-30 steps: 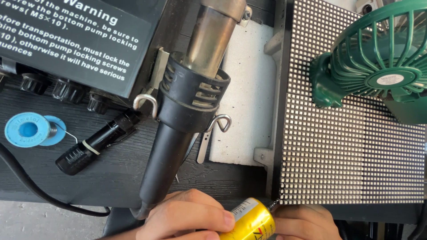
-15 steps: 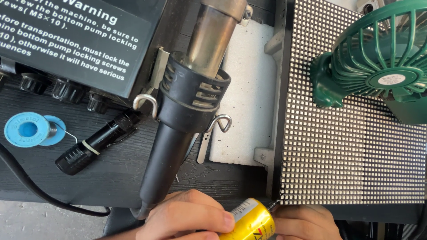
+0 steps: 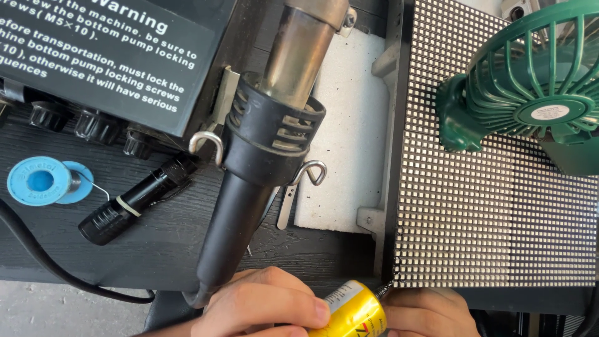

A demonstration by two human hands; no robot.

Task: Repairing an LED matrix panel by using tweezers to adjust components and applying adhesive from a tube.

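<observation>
Yellow and cylindrical, the small tube [image 3: 354, 313] lay at the bottom edge, its metal tip touching the lower corner of the dotted LED panel [image 3: 499, 212]. The left hand [image 3: 265, 306] curled its fingers around the tube's body; the right hand [image 3: 427, 312] sat just beside the tip, its grip hidden. Above lay a black heat gun [image 3: 262, 156], with a green fan [image 3: 530, 106] on the panel.

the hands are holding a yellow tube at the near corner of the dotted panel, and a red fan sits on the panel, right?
Not quite: in the head view the fan is green, not red. The rest holds: both hands hold the yellow tube by the dotted panel.
</observation>
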